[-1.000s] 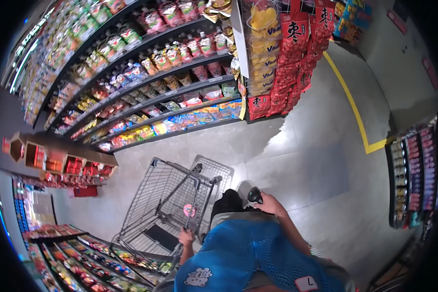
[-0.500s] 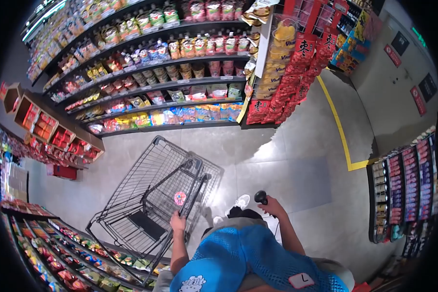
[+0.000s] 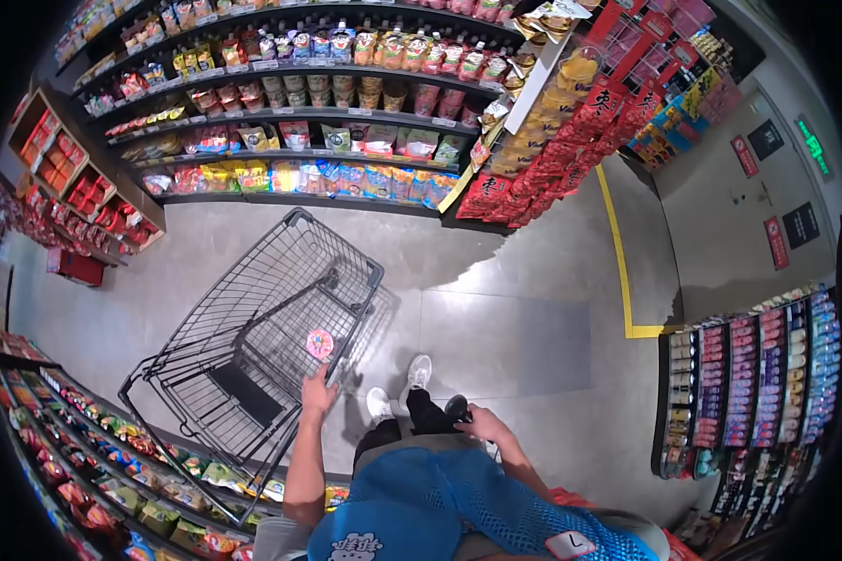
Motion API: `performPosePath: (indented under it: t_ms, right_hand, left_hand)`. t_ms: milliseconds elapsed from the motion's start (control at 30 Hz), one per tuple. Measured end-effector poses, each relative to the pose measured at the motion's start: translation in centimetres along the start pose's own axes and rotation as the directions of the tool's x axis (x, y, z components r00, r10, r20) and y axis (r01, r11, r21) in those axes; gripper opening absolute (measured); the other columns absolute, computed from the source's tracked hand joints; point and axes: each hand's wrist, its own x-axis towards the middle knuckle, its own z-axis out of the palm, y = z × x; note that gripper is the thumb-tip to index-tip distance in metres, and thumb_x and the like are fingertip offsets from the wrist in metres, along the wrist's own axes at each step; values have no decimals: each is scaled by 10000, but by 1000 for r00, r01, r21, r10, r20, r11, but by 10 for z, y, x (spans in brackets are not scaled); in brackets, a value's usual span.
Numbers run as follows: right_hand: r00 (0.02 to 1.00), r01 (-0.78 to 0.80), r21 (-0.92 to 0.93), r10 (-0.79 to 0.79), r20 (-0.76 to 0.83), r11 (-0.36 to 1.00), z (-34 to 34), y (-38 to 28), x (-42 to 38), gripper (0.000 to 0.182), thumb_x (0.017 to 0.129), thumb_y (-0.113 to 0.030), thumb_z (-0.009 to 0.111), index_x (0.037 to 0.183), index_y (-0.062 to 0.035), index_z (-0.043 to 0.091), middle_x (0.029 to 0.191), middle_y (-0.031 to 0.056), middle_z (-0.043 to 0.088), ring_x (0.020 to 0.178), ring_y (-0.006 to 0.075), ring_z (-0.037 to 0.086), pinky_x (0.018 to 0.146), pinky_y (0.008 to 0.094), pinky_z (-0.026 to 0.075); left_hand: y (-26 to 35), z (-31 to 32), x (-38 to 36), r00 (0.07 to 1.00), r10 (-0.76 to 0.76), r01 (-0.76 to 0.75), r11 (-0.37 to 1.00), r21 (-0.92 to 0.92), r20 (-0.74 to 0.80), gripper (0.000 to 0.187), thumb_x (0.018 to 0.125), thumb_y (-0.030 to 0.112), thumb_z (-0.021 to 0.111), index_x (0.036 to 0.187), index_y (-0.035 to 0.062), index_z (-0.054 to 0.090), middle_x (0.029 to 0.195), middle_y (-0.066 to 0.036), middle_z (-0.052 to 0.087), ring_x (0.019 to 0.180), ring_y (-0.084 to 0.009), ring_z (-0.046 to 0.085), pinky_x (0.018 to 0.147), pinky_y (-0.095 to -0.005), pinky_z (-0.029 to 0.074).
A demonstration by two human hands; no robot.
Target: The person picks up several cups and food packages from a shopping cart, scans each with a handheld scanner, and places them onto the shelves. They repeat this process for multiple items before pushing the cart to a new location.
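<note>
Shopping cart (image 3: 248, 393): left of centre in frame, its near side gripped by the left hand (image 3: 318, 394), presumably to steady it. Right hand (image 3: 483, 424), lower centre, grips a dark round-headed object (image 3: 457, 408), apparently keeping it clear. Stocked shelves (image 3: 358, 111) line the top.

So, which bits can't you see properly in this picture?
In the head view:
- Black gadget: partly hidden by the right grip.
- Left grip: its own back hides whether its fingers close on the cart.
- Pink disc: its picture is too small.
- Price tags: writing too small.
- Cloud badge: cut off by the bottom edge.
</note>
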Motion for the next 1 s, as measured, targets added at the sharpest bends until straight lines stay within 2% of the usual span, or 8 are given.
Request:
performPosePath:
  t_ms: [233, 333, 433, 533, 633, 700, 833, 1000]
  right_hand:
    - [971, 122, -167, -153, -183, 978, -16, 1, 19, 519, 768, -381, 750, 1023, 31, 567, 823, 184, 676, 775, 314, 681, 684, 408, 522]
    - [980, 64, -48, -72, -183, 997, -36, -12, 25, 521, 748, -368, 764, 1024, 30, 573, 871, 200, 672, 874, 344, 669, 748, 415, 514]
    - [966, 89, 82, -66, -250, 993, -62, -34, 30, 533, 739, -344, 776, 1056, 22, 555, 897, 203, 665, 894, 328, 665, 768, 401, 512]
    - [943, 193, 218, -119, -312, 957, -91, -59, 41, 568, 731, -322, 784, 1104, 14, 517, 964, 199, 653, 931, 305, 653, 797, 392, 503]
    - [937, 264, 298, -170, -306, 917, -113, -77, 63, 587, 741, -264, 781, 1163, -3, 467, 1045, 169, 625, 979, 271, 622, 852, 380, 484]
    - [864, 473, 292, -372, -341, 831, -115, -78, 92, 572, 745, -191, 775, 1185, -15, 454, 1048, 148, 606, 1004, 256, 603, 895, 363, 467]
    - [816, 560, 212, -490, -305, 801, -118, -92, 127, 624, 745, -123, 748, 1259, -16, 412, 1200, 162, 499, 1120, 258, 529, 948, 374, 443]
    - [877, 476, 105, -463, -130, 873, -143, -126, 152, 717, 738, -170, 734, 1354, -27, 397, 1177, 182, 472, 1111, 316, 507, 951, 385, 448]
  left_hand:
    - [-11, 12, 7, 991, -28, 56, 975, -213, 134, 645, 789, 342, 649, 1378, 160, 458, 1192, -190, 594, 1166, -382, 474, 1027, -485, 338]
    - [21, 16, 0, 935, 58, -56, 998, 17, -349, 751, 763, 301, 687, 1405, 65, 376, 1176, -197, 563, 1147, -377, 456, 1034, -508, 308]
    - [73, 30, -4, 872, 208, -233, 973, -2, -444, 750, 744, 267, 703, 1388, 43, 390, 1183, -205, 549, 1140, -391, 456, 1037, -505, 302]
    - [124, 80, 11, 967, 253, -237, 861, -449, -25, 674, 815, 239, 693, 1392, 59, 394, 1262, -131, 542, 1151, -289, 479, 980, -425, 384]
    - [199, 87, 13, 795, 344, 314, 471, -824, 499, 627, 916, 304, 639, 1416, 56, 353, 1348, -88, 490, 1254, -176, 443, 964, -360, 440]
    - [241, 68, 12, 767, 440, 394, 252, -884, 467, 618, 949, 314, 593, 1435, 51, 317, 1360, -93, 465, 1245, -156, 449, 948, -324, 446]
    - [243, 72, 63, 727, 239, 554, 351, -755, 644, 524, 931, 425, 598, 1281, 40, 537, 1078, -32, 641, 991, -122, 589, 844, -268, 461]
    - [251, 55, 110, 904, 115, 314, 475, -822, 412, 438, 887, 409, 640, 964, -17, 707, 828, -61, 701, 780, -184, 652, 776, -245, 471]
